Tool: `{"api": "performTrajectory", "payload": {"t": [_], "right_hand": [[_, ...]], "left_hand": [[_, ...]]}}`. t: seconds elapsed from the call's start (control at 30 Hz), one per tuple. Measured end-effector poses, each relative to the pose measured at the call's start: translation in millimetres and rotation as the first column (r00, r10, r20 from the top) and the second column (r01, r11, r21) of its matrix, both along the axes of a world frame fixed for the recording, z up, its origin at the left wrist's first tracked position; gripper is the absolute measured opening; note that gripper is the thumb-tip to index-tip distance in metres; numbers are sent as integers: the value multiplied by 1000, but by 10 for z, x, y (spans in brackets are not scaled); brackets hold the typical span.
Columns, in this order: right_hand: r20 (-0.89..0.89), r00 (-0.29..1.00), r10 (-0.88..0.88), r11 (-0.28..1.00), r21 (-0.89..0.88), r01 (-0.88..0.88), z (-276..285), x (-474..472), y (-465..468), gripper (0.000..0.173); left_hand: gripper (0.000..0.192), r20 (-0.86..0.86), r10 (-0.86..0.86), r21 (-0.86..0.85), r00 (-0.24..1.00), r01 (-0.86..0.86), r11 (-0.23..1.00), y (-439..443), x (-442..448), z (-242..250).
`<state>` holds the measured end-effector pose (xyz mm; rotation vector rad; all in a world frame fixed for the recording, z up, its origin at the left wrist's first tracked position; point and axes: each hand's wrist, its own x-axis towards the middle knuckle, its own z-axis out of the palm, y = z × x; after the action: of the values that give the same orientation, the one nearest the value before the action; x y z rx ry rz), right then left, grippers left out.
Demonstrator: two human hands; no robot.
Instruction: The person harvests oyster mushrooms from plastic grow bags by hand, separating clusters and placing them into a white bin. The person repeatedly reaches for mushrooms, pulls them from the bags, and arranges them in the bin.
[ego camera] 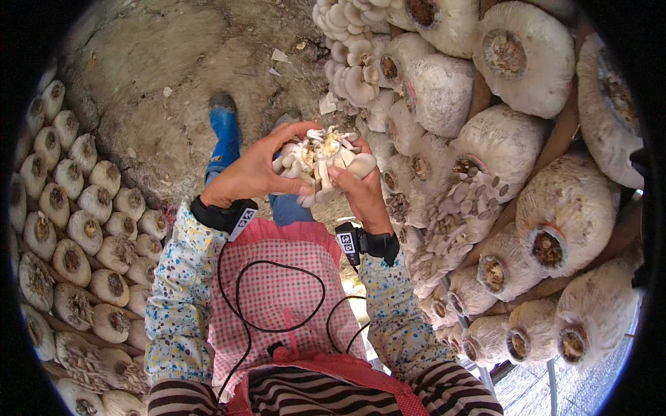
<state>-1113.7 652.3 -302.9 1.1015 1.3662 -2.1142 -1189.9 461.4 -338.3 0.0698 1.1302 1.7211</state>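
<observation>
A cluster of pale oyster mushrooms [325,164] is held between both hands in front of the apron, its cut or torn base facing up toward me. My left hand [260,169] grips it from the left, thumb along the near edge and fingers over the far side. On the right side, my right hand [361,190] presses its thumb onto the caps, while its fingers wrap behind. Part of the cluster is covered by the fingers. Close beyond my right hand stands a wall of mushroom grow bags [437,93].
Larger oyster mushroom clusters [359,78] grow from bags at upper right; small greyish ones [458,218] sprout lower down. Another stacked wall of bags [73,260] rises on the left. The dirt floor [156,67] carries scraps. Black cables [281,331] hang over the pink checked apron [291,291].
</observation>
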Motion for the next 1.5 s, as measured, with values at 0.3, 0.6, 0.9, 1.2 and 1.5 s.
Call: {"api": "performTrajectory", "payload": {"t": [0.3,0.6,0.9,1.2,1.5], "right_hand": [[-252,935,247,968,27,-249,1289,-665,-430,89],[-539,726,427,895,139,-423,2550,-787,-1498,74],[-639,516,570,532,-191,-825,3193,-57,-2171,72],[-643,212,736,217,-72,-973,4018,1038,-2999,83],[-762,-438,477,76,532,-843,5452,2380,-5251,74]], "left_hand": [[61,235,642,-26,730,-656,755,-191,-17,1138],[52,-160,962,73,223,-969,237,-754,230,2852],[25,103,994,90,41,-995,31,-1945,1805,3839],[40,-745,637,-194,198,-978,77,-2595,4964,4140],[42,-843,344,-476,413,-871,-121,-3247,7970,6498]]}}
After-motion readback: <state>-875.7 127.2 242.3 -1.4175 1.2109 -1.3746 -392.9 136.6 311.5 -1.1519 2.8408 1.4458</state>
